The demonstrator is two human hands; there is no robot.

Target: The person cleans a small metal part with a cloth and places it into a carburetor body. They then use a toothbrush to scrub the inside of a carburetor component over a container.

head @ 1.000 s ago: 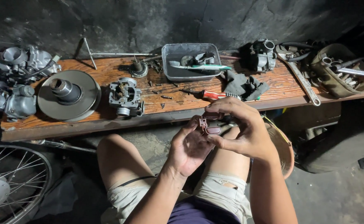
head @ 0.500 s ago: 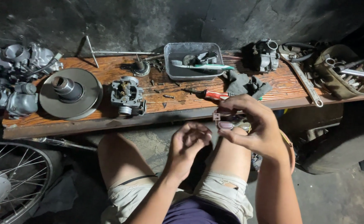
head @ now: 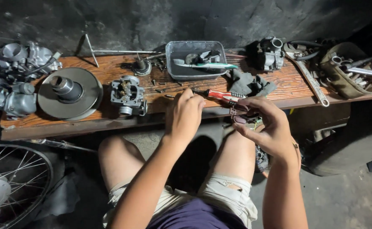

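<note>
Since half a second ago the left hand has left the small part and gone forward to the bench edge, so the two hands are now apart. Its fingers are curled down over the wood beside the red-handled screwdriver; whether they grip anything cannot be told. The right hand holds the small dark part alone, pinched between thumb and fingertips above the right knee, just off the bench edge. Left of the left hand sits a carburetor, then a round pulley disc and more engine parts. Behind are a grey tray, a grey rag and, far right, a tool bag. A spoked wheel lies at lower left.
</note>
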